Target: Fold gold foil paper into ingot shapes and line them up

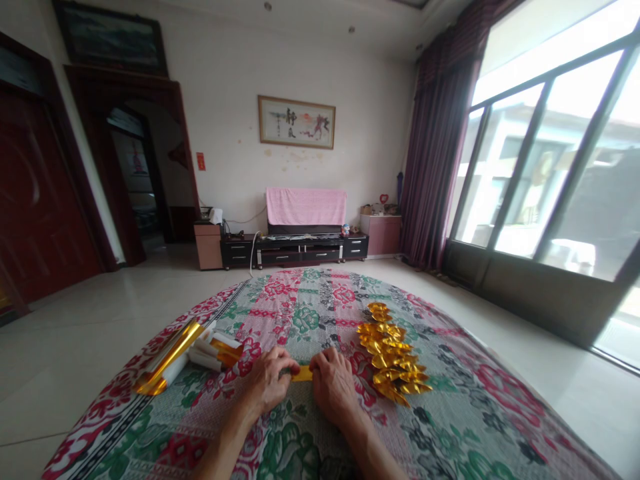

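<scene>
Between my two hands lies a narrow strip of gold foil paper [302,373], low over the cloth. My left hand [273,377] grips its left end with the fingers curled in. At the other end, my right hand [334,379] has its fingers closed on the strip. To the right of that hand is a row of gold foil folded pieces [393,353], shaped like ingots or petals. On the left, beyond my left hand, are gold and white paper sheets [173,360], partly rolled, with several smaller white-and-gold rolls [215,350] beside them.
A flowered cloth [295,440] in red, green and grey covers the round table. Past its far edge stand a low black cabinet [320,253] and a pink cloth [306,207] draped over something. Large windows [540,167] and a purple curtain [434,153] are at right.
</scene>
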Available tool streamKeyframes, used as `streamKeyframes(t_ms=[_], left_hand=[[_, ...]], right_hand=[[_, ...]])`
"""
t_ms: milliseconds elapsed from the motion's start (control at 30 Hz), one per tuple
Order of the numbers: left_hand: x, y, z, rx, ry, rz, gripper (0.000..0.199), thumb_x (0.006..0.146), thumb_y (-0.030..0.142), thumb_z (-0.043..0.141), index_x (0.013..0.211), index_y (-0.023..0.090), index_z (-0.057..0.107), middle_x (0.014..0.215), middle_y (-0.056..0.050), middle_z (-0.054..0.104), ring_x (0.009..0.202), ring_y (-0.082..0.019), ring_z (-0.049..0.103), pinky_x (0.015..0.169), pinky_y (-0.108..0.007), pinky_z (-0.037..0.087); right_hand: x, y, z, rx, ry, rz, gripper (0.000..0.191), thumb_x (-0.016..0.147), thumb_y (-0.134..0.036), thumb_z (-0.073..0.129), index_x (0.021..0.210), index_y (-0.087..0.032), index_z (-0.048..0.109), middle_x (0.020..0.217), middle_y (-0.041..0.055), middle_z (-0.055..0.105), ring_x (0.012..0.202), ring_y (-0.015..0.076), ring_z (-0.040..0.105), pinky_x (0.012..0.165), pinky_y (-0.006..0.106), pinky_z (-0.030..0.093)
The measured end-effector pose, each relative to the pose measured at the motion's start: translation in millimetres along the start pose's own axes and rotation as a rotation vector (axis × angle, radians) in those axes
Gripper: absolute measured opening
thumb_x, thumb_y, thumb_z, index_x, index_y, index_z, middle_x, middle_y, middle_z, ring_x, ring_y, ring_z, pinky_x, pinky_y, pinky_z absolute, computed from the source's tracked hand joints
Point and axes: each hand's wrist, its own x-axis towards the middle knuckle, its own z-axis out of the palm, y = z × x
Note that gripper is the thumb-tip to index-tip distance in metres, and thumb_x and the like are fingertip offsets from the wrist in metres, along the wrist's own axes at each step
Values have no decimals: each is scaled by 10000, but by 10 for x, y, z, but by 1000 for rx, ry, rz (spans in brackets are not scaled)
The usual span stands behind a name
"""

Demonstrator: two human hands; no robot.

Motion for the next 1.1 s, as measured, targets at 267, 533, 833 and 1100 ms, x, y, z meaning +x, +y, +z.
streamKeyframes(t_ms=[267, 533, 833, 1100], left_hand=[[20, 17, 16, 15, 6, -22, 296, 669, 94, 499, 800, 279, 689, 899, -1, 569, 861, -153, 517, 823, -286, 382], [25, 27, 14, 35, -2, -37, 286, 663, 92, 497, 789, 270, 683, 911, 0, 570, 869, -150, 515, 834, -281, 376], [14, 49, -8, 41, -10, -35, 295, 663, 85, 491, 798, 257, 688, 920, -12, 568, 876, -158, 521, 844, -292, 382], [5, 69, -8, 43, 26, -9, 285, 660, 77, 493, 782, 254, 679, 890, -13, 569, 859, -158, 527, 836, -295, 388]], right_hand=[[-13, -34, -10, -25, 14, 4, 139, 853, -247, 462, 796, -226, 587, 853, 27, 533, 824, 170, 486, 750, 290, 294], [-3, -8, -24, 12, -15, 0, 95, 799, -193, 506, 811, -229, 593, 877, 19, 540, 835, 165, 485, 754, 281, 292], [12, 80, 32, 42, -34, 7, 227, 773, -76, 455, 798, -235, 616, 861, 13, 560, 816, 155, 497, 735, 271, 299], [19, 23, -66, 125, -1, 37, 268, 789, -87, 412, 761, -214, 647, 846, 24, 589, 816, 149, 518, 773, 262, 335]])
